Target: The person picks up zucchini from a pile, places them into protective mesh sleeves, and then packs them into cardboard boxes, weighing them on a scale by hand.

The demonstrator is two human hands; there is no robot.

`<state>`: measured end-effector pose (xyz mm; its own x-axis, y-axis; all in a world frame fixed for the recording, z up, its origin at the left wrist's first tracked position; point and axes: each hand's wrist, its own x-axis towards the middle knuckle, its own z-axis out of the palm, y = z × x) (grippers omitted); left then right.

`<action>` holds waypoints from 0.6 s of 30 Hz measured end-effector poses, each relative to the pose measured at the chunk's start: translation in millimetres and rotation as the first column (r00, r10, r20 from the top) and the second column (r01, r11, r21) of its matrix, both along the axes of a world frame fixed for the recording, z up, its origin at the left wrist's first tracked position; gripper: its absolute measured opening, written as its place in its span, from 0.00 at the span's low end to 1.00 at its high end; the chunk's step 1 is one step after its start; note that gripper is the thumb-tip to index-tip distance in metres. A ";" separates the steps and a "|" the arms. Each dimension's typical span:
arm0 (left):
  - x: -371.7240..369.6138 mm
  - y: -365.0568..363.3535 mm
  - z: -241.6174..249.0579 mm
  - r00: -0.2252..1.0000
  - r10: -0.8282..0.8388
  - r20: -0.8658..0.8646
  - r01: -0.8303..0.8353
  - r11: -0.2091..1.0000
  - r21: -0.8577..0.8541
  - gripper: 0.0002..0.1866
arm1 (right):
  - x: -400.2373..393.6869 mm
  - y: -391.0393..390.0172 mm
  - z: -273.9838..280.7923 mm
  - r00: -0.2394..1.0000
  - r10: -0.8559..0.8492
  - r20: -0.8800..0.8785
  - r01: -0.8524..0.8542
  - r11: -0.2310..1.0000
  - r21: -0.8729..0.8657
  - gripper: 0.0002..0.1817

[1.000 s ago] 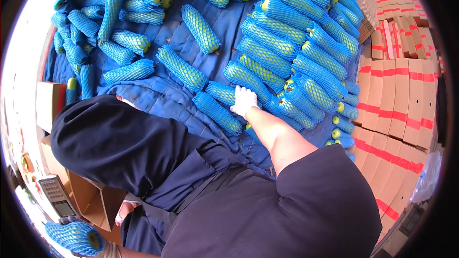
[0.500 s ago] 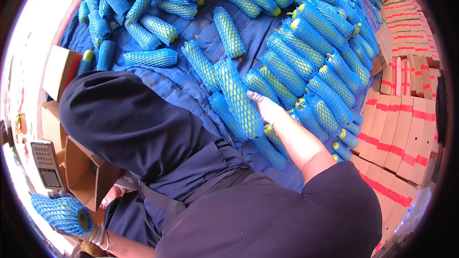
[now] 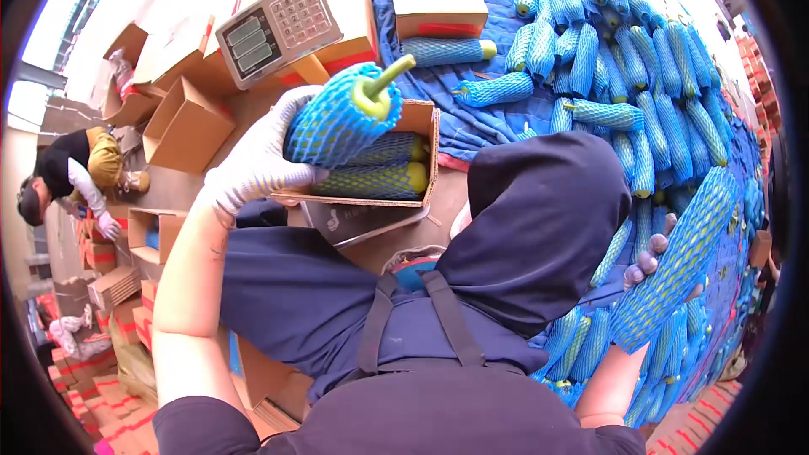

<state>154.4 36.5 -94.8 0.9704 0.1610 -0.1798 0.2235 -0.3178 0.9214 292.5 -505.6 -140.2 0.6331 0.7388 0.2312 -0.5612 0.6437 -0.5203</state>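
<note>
Left hand: the gloved left hand [image 3: 257,152] has its fingers clamped round a netted, stemmed gourd [image 3: 333,122], its stem pointing up and to the right.
Stemmed gourd: above the near-left part of an open carton [image 3: 431,152]; whether it touches the boxed gourds [image 3: 379,180] beneath cannot be told.
Right hand: the fingers of the right hand [image 3: 647,261] are wrapped round a long gourd [image 3: 678,257], tilted, in front of the heaped gourds [image 3: 581,59] on the blue quilt [image 3: 480,122]; the thumb is mostly hidden.
Carton: on a dark platform [image 3: 358,223], with two netted gourds visible inside.
Stem risk: the stem could snap if it knocks the carton's rim, since it juts beyond the net.
Grip risk: the long gourd could slip, as its smooth rind may slide inside the loose net.
Bruising risk: a drop from the left hand could mark the gourds below; the netting probably softens only some of the blow.
Platform mark: a pale logo with partial lettering, unreadable here; no brand can be named.
Keypad unit [image 3: 278,31]: rows of keys beside display windows, their characters too small to read surely.
Red-banded cartons [image 3: 109,396]: no legible writing.
</note>
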 end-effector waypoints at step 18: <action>21.7 6.5 -113.5 0.782 -0.421 -0.459 0.623 0.508 0.595 0.39 | -1.7 308.7 70.1 0.980 0.092 0.175 0.038 0.779 -0.626 0.57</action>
